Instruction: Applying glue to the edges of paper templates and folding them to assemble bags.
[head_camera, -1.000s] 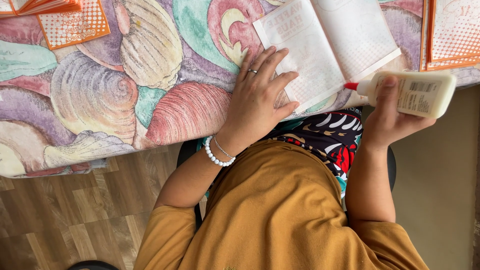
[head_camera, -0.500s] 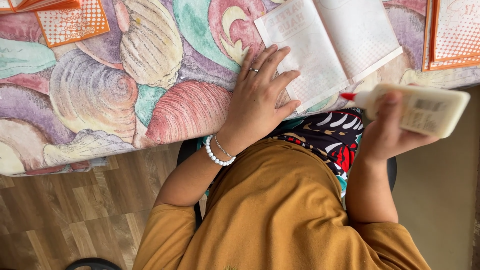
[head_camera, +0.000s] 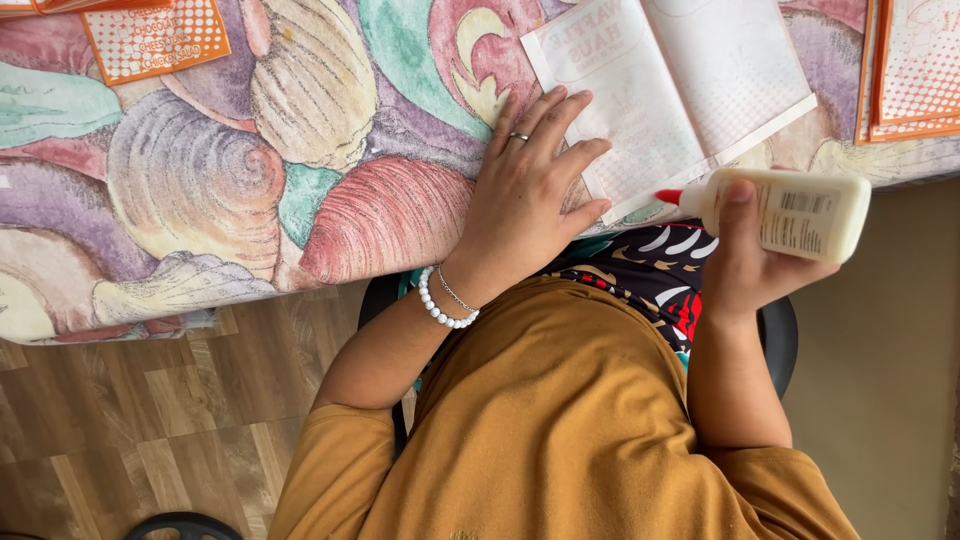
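The white glue bottle (head_camera: 800, 212) is lying sideways in our right hand (head_camera: 745, 265), fingers wrapping it, red tip pointing at the unfolded paper sheet (head_camera: 680, 90). Our left hand (head_camera: 530, 205) is pressing flat and open on the sheet's near corner, on the shell-patterned worktop (head_camera: 250, 180).

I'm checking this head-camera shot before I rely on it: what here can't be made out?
- Flattened white carton sheet: its top is cut off by the picture's upper edge; the left hand covers its near left corner.
- Glue bottle: the right hand hides part of its body; whether glue is coming from the red tip is too small to tell.
- Orange cartons: cut off by the right edge.
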